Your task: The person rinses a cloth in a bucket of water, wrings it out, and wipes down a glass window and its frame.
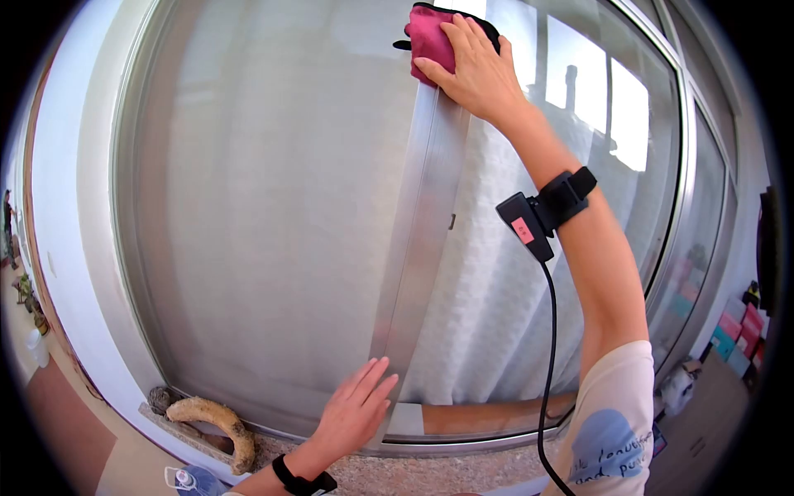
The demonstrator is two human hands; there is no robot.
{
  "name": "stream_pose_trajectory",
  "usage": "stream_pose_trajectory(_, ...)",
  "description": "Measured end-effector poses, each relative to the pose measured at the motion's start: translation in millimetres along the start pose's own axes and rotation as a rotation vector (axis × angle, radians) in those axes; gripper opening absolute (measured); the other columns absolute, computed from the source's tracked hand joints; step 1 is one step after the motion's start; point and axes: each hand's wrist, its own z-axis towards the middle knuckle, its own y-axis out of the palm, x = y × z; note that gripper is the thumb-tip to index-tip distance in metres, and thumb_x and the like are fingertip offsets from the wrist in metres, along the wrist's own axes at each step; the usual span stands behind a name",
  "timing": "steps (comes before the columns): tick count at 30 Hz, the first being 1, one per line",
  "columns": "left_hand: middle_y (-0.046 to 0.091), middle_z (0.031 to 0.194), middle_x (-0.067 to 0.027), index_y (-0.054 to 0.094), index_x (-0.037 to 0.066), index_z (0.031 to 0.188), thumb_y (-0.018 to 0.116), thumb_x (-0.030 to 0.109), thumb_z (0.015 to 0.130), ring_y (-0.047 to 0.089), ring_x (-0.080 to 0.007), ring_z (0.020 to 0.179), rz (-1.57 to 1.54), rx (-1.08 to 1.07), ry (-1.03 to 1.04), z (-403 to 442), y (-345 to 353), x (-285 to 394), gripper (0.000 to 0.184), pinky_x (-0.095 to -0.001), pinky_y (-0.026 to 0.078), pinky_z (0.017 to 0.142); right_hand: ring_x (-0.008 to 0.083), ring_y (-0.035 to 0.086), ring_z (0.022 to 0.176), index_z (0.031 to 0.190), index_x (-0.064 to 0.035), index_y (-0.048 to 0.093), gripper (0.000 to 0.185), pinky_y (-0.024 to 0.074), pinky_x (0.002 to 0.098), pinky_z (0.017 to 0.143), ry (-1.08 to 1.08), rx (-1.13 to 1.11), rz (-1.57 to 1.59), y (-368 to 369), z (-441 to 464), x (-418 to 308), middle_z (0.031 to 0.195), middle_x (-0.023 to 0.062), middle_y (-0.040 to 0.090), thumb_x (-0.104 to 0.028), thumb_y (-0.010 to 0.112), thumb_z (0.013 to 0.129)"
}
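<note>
High on the window, my right hand (pixel 482 70) presses a magenta cloth with black edging (pixel 430 41) against the upper part of the metal upright (pixel 418 223) between the sliding panes. Its fingers spread over the cloth, and the thumb lies across the lower edge. My left hand (pixel 351 413) is low, by the foot of the same upright, fingers stretched out and nothing in it. Whether it touches the frame, I cannot tell. A dark latch (pixel 452 221) sits halfway up the upright.
A curved, dried gourd-like object (pixel 217 413) lies on the stone sill (pixel 471 473), lower left. Below it stands a clear bottle (pixel 194 481). A black cable (pixel 549 355) hangs from the device (pixel 529 225) on my right forearm. Coloured boxes (pixel 740 331) are at far right.
</note>
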Motion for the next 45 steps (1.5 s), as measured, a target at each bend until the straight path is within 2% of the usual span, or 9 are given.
stream_pose_trajectory(6, 0.038, 0.148, -0.0111, 0.048, 0.008, 0.136, 0.062, 0.023, 0.087, 0.033, -0.0277, 0.138, 0.321, 0.040, 0.277, 84, 18, 2, 0.053, -0.0425, 0.026, 0.112, 0.0352, 0.030, 0.139, 0.137, 0.0004, 0.041, 0.074, 0.0247, 0.0508, 0.111, 0.098, 0.014, 0.121, 4, 22, 9, 0.146, 0.0239, 0.036, -0.054, 0.051, 0.088)
stream_pose_trajectory(15, 0.036, 0.150, -0.0071, 0.043, 0.011, 0.141, 0.062, 0.027, 0.086, 0.032, -0.0238, 0.139, 0.268, 0.224, 0.318, 161, 22, -18, 0.060, -0.0417, 0.027, 0.111, 0.0338, 0.032, 0.138, 0.138, -0.0016, 0.042, 0.077, 0.0249, 0.0472, 0.112, 0.212, -0.038, 0.070, 13, 99, 47, 0.147, 0.0223, 0.036, -0.059, 0.048, 0.086)
stream_pose_trajectory(20, 0.035, 0.151, -0.0078, 0.042, 0.008, 0.141, 0.057, 0.022, 0.088, 0.034, -0.0242, 0.137, 0.345, 0.214, 0.417, 161, 22, -27, 0.056, -0.0395, 0.030, 0.108, 0.0338, 0.049, 0.123, 0.127, -0.0009, 0.051, 0.069, 0.0387, 0.0406, 0.103, 0.190, 0.023, 0.070, 18, 158, 66, 0.129, 0.0207, 0.053, -0.054, 0.054, 0.083)
stream_pose_trajectory(31, 0.036, 0.150, -0.0070, 0.037, 0.008, 0.144, 0.047, 0.014, 0.091, 0.032, -0.0224, 0.139, 0.225, 0.156, 0.452, 163, 14, -26, 0.054, -0.0371, 0.030, 0.109, 0.0287, 0.060, 0.098, 0.112, -0.0073, 0.063, 0.044, 0.0434, 0.0353, 0.089, 0.078, -0.006, 0.453, 33, 244, 127, 0.103, 0.0166, 0.066, -0.043, 0.054, 0.089)
stream_pose_trajectory(35, 0.035, 0.151, -0.0070, 0.037, 0.008, 0.144, 0.044, 0.016, 0.092, 0.031, -0.0219, 0.140, 0.267, 0.152, 0.457, 164, 11, -28, 0.053, -0.0373, 0.026, 0.113, 0.0288, 0.060, 0.097, 0.105, -0.0106, 0.066, 0.042, 0.0437, 0.0352, 0.088, 0.203, -0.031, 0.381, 39, 251, 130, 0.099, 0.0164, 0.067, -0.045, 0.047, 0.092)
stream_pose_trajectory(39, 0.034, 0.152, -0.0067, 0.037, 0.008, 0.144, 0.044, 0.019, 0.092, 0.030, -0.0220, 0.141, 0.308, 0.133, 0.456, 162, 9, -27, 0.053, -0.0381, 0.024, 0.114, 0.0363, 0.059, 0.109, 0.117, -0.0119, 0.063, 0.048, 0.0434, 0.0410, 0.093, 0.275, 0.009, 0.124, 22, 235, 93, 0.118, 0.0204, 0.063, -0.048, 0.045, 0.092)
stream_pose_trajectory(41, 0.033, 0.152, -0.0070, 0.038, 0.008, 0.144, 0.045, 0.023, 0.093, 0.029, -0.0224, 0.141, 0.347, 0.135, 0.461, 163, 9, -26, 0.053, -0.0387, 0.023, 0.114, 0.0379, 0.060, 0.106, 0.121, -0.0133, 0.058, 0.045, 0.0466, 0.0466, 0.091, 0.504, -0.019, -0.212, 10, 222, 65, 0.120, 0.0216, 0.061, -0.046, 0.042, 0.094)
stream_pose_trajectory(42, 0.032, 0.153, -0.0072, 0.038, 0.009, 0.144, 0.045, 0.026, 0.094, 0.028, -0.0227, 0.142, 0.394, 0.132, 0.462, 163, 10, -27, 0.053, -0.0392, 0.023, 0.115, 0.0407, 0.061, 0.102, 0.120, -0.0158, 0.056, 0.039, 0.0502, 0.0507, 0.085, 0.014, -0.142, -0.519, 18, 220, 82, 0.117, 0.0234, 0.060, -0.041, 0.038, 0.097)
stream_pose_trajectory(45, 0.029, 0.154, -0.0082, 0.039, 0.010, 0.143, 0.046, 0.035, 0.095, 0.025, -0.0240, 0.142, 0.428, 0.182, 0.455, 163, 14, -27, 0.054, -0.0406, 0.022, 0.115, 0.0432, 0.061, 0.100, 0.119, -0.0211, 0.057, 0.034, 0.0512, 0.0510, 0.083, 0.138, -0.119, -0.428, 20, 197, 74, 0.110, 0.0253, 0.059, -0.038, 0.037, 0.097)
